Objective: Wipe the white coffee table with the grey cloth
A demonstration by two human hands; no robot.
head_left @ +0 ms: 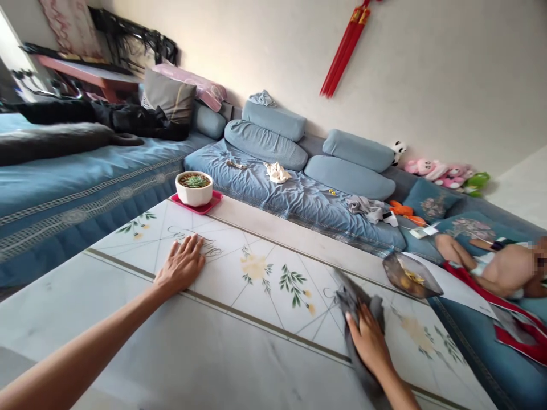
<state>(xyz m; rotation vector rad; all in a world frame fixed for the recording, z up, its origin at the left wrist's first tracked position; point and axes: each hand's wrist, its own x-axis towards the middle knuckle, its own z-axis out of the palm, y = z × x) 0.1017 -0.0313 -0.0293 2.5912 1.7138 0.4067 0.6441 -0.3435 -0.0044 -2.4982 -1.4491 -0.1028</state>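
Observation:
My left hand lies flat on the patterned table mat, fingers stretched out and nothing in it. A dark grey cloth is under my right hand, which grips it and presses it against the tabletop to the right. The cloth is bunched around the fingers, and part of it trails down beside the wrist. Flowers, leaves and script decorate the mat, which lies along the marble-look table.
A potted succulent on a pink tray stands at the table's far left corner. Near the right edge is a clear container of food. Blue sofas border the table; a person reclines at right.

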